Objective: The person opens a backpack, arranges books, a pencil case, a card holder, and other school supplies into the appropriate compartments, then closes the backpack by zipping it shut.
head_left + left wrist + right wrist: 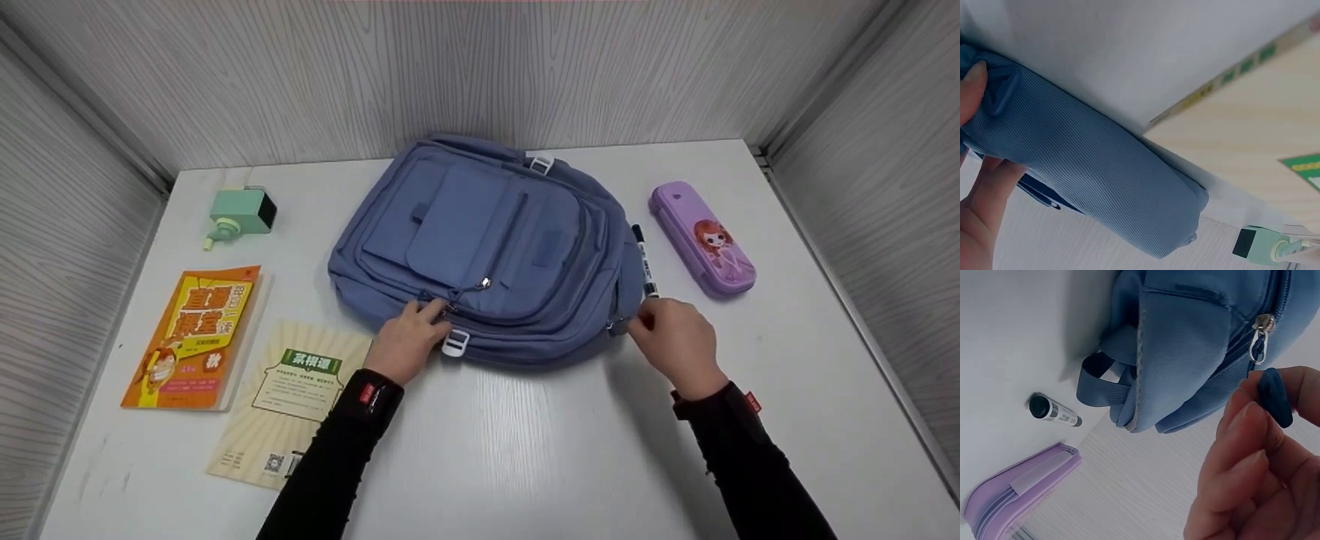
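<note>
A blue backpack (480,247) lies on its back on the white table, front pocket up. My left hand (409,337) grips its near side beside a white strap buckle (455,343); in the left wrist view the thumb is on one side of the fabric and the fingers are on the other. At the bag's right end, my right hand (675,345) pinches a zipper pull (1275,397) between thumb and forefinger. The pull hangs from a metal zipper slider (1264,323). A black-and-white marker (645,259) lies just beyond that hand, beside the bag.
Right of the marker lies a purple pencil case (705,238). On the left are an orange book (191,337), a cream book (300,405) partly under my left forearm, and a green pencil sharpener (241,211). Grey panels (480,75) wall the table at the back and sides.
</note>
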`<state>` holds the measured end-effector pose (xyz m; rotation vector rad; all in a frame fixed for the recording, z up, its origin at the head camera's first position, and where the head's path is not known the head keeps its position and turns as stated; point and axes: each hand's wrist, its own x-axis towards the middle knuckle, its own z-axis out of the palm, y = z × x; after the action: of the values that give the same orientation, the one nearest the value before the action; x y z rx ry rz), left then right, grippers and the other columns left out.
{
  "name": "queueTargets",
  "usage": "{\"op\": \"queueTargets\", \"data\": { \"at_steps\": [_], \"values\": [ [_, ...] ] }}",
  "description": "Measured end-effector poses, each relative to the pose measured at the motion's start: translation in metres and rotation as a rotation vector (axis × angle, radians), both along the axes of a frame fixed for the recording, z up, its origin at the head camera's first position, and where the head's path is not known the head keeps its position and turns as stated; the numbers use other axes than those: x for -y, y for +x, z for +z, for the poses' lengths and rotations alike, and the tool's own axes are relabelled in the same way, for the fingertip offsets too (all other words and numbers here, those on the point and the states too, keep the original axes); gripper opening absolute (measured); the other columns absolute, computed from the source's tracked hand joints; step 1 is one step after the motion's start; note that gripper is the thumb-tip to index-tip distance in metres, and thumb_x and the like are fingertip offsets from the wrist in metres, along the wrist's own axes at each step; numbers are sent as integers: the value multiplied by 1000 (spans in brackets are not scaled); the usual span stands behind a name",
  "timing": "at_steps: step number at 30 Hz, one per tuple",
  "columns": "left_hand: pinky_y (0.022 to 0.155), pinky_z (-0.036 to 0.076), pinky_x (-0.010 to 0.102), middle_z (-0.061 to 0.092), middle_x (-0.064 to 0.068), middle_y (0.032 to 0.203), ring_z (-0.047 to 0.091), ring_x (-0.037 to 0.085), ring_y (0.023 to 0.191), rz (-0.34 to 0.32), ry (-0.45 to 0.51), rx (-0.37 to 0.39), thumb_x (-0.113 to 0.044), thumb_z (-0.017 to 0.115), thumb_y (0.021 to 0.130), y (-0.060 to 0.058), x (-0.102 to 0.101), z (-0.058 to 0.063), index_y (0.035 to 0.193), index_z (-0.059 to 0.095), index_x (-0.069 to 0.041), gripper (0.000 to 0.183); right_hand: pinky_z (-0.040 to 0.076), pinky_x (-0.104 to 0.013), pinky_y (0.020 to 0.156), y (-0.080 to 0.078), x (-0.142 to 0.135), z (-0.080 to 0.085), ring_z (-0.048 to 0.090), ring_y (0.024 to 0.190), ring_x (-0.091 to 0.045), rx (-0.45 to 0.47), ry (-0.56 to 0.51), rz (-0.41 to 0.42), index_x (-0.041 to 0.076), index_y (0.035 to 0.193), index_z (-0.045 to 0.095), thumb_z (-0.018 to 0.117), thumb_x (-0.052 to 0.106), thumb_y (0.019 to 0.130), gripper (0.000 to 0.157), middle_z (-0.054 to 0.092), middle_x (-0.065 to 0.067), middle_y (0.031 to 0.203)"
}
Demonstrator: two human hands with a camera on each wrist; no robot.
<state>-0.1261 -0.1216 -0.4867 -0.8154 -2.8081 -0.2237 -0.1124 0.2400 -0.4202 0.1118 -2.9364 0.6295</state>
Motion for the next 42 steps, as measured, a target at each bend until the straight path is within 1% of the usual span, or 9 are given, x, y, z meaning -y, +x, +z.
{"op": "queueTargets", "data": {
  "at_steps": [3, 7, 10, 13, 18, 23, 31, 36, 42],
  "values": [
    [57, 58, 42, 60, 10, 130, 63, 34, 104, 28, -2, 10, 8, 69, 79, 4, 0, 2, 104, 71, -12, 32, 28, -28, 49, 3, 0, 0, 45, 54, -18, 3, -4, 5, 10, 62, 55, 59, 8, 80, 19, 52, -3, 59],
    [80, 59, 51, 55, 17, 138, 59, 39, 117, 116, 45, 117, 10, 68, 75, 16, -12, 18, 113, 69, -8, 42, 30, -28, 49, 9, 1, 0, 46, 54, -17, 6, -9, 15, 10, 62, 57, 60, 8, 79, 18, 54, -3, 59],
    [97, 53, 55, 51, 23, 142, 55, 42, 123, 155, 79, 185, 3, 69, 80, 27, -38, 35, 120, 67, -5, 40, 29, -28, 50, 13, 2, 1, 45, 55, -16, 19, -18, 25, 10, 62, 57, 60, 8, 79, 17, 53, -2, 59],
    [104, 50, 51, 52, 20, 142, 55, 39, 126, 122, 53, 189, -15, 71, 89, 38, -76, 46, 130, 61, -5, 44, 29, -28, 50, 17, 3, 1, 43, 55, -15, 43, -34, 33, 11, 63, 56, 60, 7, 79, 17, 51, -1, 59],
    [98, 52, 38, 58, 10, 134, 59, 28, 116, 69, -102, 13, -43, 73, 86, 52, -137, 38, 138, 55, -9, 64, 26, -27, 51, 21, 7, 0, 39, 54, -14, 66, -54, 46, 12, 62, 51, 59, 6, 80, 20, 46, 1, 59],
    [88, 55, 37, 62, 3, 122, 61, 24, 106, 171, -230, -220, -60, 78, 73, 52, -169, 16, 131, 59, -10, 78, 27, -26, 51, 23, 11, -2, 39, 54, -13, 70, -63, 62, 12, 62, 51, 60, 6, 80, 21, 44, 2, 58],
    [69, 61, 35, 67, 0, 94, 68, 18, 84, 278, -237, -526, -24, 56, 93, 38, -186, -9, 104, 67, -14, 19, 26, -26, 51, 25, 12, -2, 37, 52, -14, 42, -63, 63, 12, 60, 49, 60, 4, 79, 24, 42, 1, 56],
    [59, 60, 34, 66, 0, 82, 67, 17, 73, 233, -193, -537, -20, 56, 91, 33, -183, -10, 95, 66, -13, 13, 26, -27, 52, 24, 10, -1, 37, 53, -14, 33, -66, 66, 13, 60, 48, 60, 4, 80, 24, 43, 1, 57],
    [52, 56, 30, 67, -2, 85, 64, 14, 69, 94, -175, -380, -18, 60, 91, 32, -169, 1, 95, 66, -14, 8, 30, -28, 53, 22, 4, -1, 42, 55, -16, -8, -49, 49, 11, 63, 55, 61, 4, 80, 19, 51, -3, 59]
  ]
}}
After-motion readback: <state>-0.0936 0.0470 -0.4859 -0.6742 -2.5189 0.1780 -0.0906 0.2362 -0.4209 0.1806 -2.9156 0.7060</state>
